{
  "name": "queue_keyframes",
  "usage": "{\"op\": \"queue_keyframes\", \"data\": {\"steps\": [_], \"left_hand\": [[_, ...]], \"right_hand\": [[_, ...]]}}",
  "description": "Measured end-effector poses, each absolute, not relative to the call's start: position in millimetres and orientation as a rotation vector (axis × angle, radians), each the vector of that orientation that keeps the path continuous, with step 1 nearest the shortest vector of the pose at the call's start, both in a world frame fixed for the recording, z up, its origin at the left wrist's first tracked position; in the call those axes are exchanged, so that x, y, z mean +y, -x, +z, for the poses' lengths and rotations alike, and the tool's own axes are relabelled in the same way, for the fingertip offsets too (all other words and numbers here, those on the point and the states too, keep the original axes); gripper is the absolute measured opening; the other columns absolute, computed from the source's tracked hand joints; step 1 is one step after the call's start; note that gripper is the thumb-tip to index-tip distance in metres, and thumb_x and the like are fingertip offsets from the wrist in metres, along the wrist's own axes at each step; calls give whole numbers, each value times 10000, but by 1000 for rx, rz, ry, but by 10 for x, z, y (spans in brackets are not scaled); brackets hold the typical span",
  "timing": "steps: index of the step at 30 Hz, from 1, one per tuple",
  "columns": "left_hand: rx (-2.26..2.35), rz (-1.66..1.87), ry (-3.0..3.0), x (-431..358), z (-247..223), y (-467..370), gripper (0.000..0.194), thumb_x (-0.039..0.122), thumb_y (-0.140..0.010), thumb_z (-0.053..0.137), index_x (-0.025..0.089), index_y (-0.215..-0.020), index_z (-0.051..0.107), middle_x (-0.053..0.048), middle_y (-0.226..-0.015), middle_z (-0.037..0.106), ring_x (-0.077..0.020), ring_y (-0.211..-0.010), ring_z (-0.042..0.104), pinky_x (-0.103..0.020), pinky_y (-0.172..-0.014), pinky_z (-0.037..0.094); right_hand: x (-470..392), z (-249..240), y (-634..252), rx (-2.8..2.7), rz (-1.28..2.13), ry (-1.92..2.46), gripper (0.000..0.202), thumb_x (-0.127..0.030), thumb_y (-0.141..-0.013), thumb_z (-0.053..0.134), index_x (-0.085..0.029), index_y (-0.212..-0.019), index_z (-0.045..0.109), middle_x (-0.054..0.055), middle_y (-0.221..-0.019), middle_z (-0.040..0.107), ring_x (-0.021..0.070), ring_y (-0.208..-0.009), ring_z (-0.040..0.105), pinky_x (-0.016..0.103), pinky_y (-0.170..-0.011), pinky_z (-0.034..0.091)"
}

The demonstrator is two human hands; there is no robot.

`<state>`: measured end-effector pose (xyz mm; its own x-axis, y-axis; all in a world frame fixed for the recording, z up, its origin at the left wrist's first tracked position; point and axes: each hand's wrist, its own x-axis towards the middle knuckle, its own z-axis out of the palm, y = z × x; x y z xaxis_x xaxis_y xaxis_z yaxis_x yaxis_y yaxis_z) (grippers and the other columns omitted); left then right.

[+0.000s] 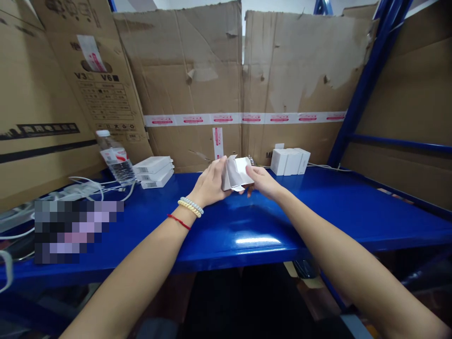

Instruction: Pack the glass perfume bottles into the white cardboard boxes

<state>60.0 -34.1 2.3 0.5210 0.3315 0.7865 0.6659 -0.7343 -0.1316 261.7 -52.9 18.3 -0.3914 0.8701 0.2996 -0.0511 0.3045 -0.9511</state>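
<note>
Above the blue table, a small white cardboard box (231, 174) is held between my two hands, its end flaps standing out. My left hand (210, 181) is wrapped round the box's left side, with pale coiled bands and a red string on the wrist. On the other side, my right hand (263, 180) pinches the lifted flap between thumb and fingers. The inside of the box cannot be seen clearly. Small metal pieces (251, 160) show partly behind the right hand, too small to make out.
Stacked white boxes (154, 172) lie at the left beside a tilted water bottle (118, 157). More white boxes (290, 161) stand at the back right. White cables and a power strip (76, 192) run along the left. Cardboard sheets (190, 84) wall the back of the blue table (219, 235).
</note>
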Motion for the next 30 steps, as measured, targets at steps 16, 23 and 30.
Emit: {"op": "queue_keyframes", "data": {"steps": [16, 23, 30], "left_hand": [[-726, -1101, 2598, -506, 102, -627, 736, 348, -599, 811, 230, -1201, 404, -189, -1468, 319, -346, -1243, 531, -483, -899, 545], [-868, -779, 2547, -593, 226, -608, 184, 168, -784, 623, 169, -967, 610, -150, -1411, 441, -292, -1139, 612, -434, -941, 526], [-923, -557, 2458, -637, 236, -663, 264, 109, -795, 560, 206, -1002, 693, -135, -1399, 454, -315, -1178, 565, -470, -926, 508]], "right_hand": [[-490, 138, -2667, -1868, 717, 846, 300, -457, -735, 629, -165, -687, 583, -27, -550, 533, 107, -462, 488, 228, -435, 382], [-514, 123, -2675, -1978, 201, 919, 222, -347, -799, 558, -165, -702, 639, -17, -591, 571, 99, -540, 453, 228, -553, 351], [-496, 78, -2643, -2007, 201, 899, 222, -342, -804, 579, -163, -700, 658, -10, -605, 603, 104, -548, 482, 233, -576, 361]]}}
